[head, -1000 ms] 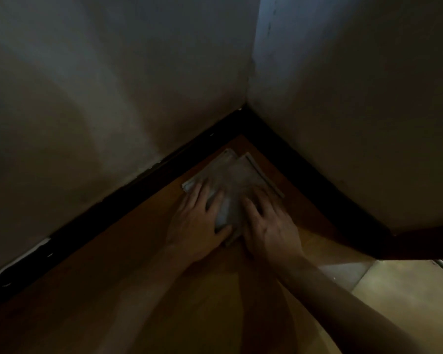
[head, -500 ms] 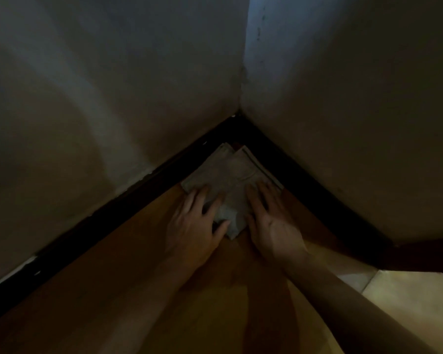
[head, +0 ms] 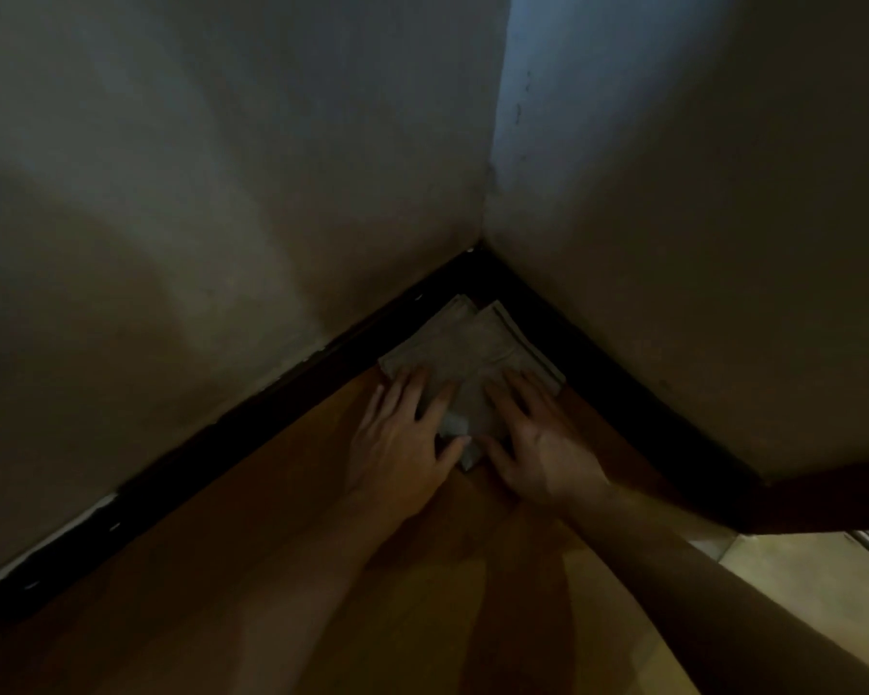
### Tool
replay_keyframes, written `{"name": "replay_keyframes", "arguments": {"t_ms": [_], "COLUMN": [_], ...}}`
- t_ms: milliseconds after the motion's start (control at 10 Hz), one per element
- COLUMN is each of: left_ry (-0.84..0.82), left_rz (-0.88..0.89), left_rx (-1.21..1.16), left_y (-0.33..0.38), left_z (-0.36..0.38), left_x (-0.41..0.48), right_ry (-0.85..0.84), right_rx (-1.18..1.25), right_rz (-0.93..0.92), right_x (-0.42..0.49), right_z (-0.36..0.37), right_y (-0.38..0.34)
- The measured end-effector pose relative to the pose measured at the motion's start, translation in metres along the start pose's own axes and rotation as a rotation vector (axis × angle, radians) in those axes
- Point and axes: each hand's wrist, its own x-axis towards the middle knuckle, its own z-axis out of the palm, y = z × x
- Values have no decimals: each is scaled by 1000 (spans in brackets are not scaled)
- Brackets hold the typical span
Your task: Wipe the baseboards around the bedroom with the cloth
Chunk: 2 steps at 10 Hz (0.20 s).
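Note:
A folded grey cloth (head: 465,351) lies flat on the wooden floor, pushed into the corner where two dark baseboards meet. The left baseboard (head: 252,423) runs down to the lower left, the right baseboard (head: 638,398) down to the lower right. My left hand (head: 405,438) presses flat on the cloth's near left part with fingers spread. My right hand (head: 535,438) presses flat on its near right part, fingers spread too. The cloth's far edges touch both baseboards.
Pale walls (head: 222,193) rise above both baseboards. The brown wooden floor (head: 282,569) spreads toward me. At the right a dark red-brown edge (head: 834,494) juts out, with a lighter tiled floor (head: 813,584) beyond it. The scene is dim.
Both hands have slid the cloth forward across the floor into the corner; it now lies against both baseboards.

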Motion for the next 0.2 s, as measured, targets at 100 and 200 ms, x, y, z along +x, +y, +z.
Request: {"name": "replay_keyframes", "arguments": {"t_ms": [100, 200], "left_ry": [57, 71], "left_rz": [13, -12], "left_rx": [24, 40], "left_y": [-1, -1], "left_z": [-20, -43], "left_x": [-6, -18], "right_ry": [107, 138], "right_rx": [-72, -172], "right_rz": [-65, -105], "right_x": [-9, -19], "right_z": [-14, -33], "right_y": [-3, -18]}}
